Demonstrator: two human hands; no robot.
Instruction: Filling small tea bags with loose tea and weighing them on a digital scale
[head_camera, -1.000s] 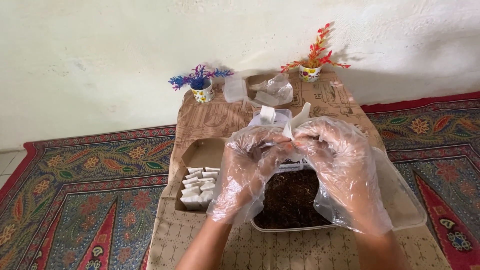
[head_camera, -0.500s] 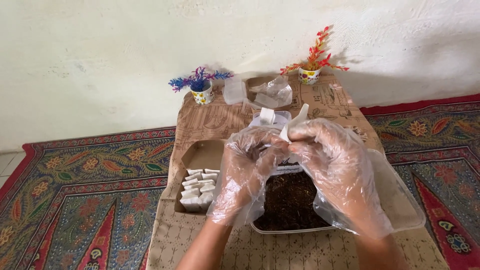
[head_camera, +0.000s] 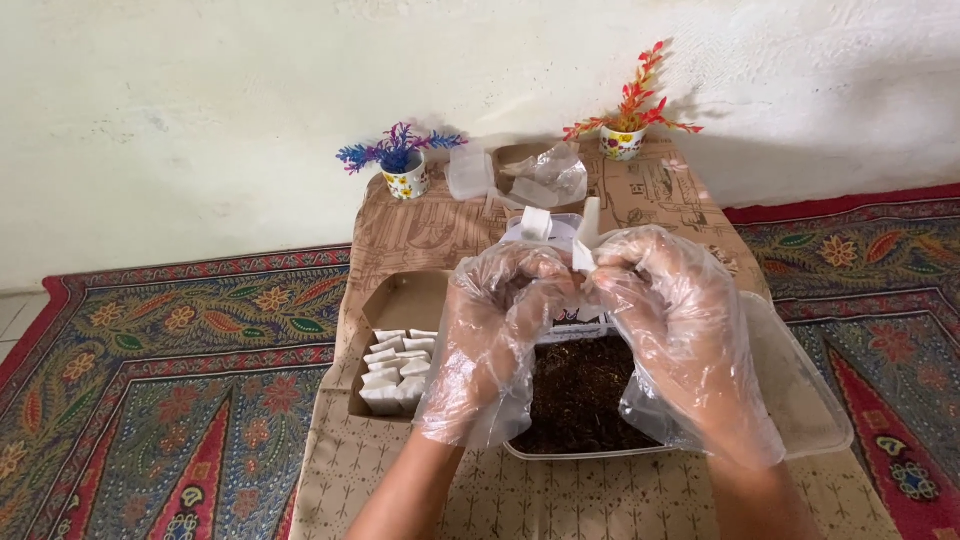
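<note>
Both my hands wear loose clear plastic gloves and meet above a clear plastic container filled with dark loose material. My left hand and my right hand pinch a small white paper packet between their fingertips, its top sticking up above the fingers. What the fingers do to the packet is hidden by the gloves.
A brown cardboard box at the left holds several folded white packets. Behind stand a cup with blue artificial flowers, a cup with red ones, crumpled clear plastic and a white piece. Patterned rugs flank the low table.
My hands have risen slightly and drawn together at the packet, which now stands more upright between the fingertips.
</note>
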